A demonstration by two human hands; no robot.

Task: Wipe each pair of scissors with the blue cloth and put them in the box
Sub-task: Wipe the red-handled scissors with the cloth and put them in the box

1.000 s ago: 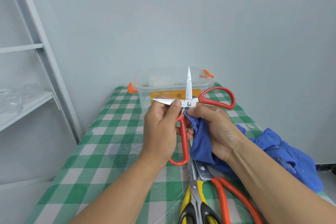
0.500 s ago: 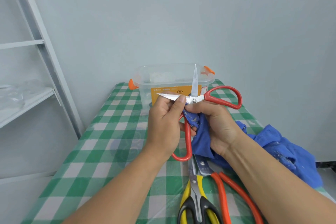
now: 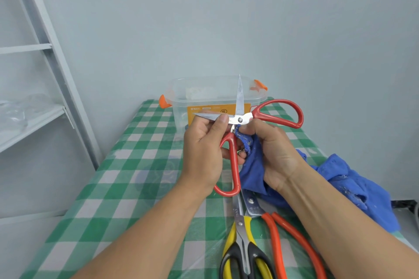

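Note:
Red-handled scissors [image 3: 275,113] are held spread wide above the table, one blade pointing up and one to the left. My left hand [image 3: 204,152] grips them at the left blade and lower handle. My right hand [image 3: 274,154] pinches the blue cloth [image 3: 353,188] against the scissors just below the pivot. The rest of the cloth trails down to the table on the right. A clear plastic box [image 3: 204,97] with orange clips stands behind the scissors at the table's far end.
Yellow-and-black scissors [image 3: 242,247] and orange-handled scissors [image 3: 285,238] lie on the green checked tablecloth [image 3: 136,188] near the front edge. A grey metal shelf [image 3: 34,120] stands to the left. A pale wall is close behind the table.
Both hands and the red scissors shifted slightly right and back toward the box. The cloth stays pinched near the pivot.

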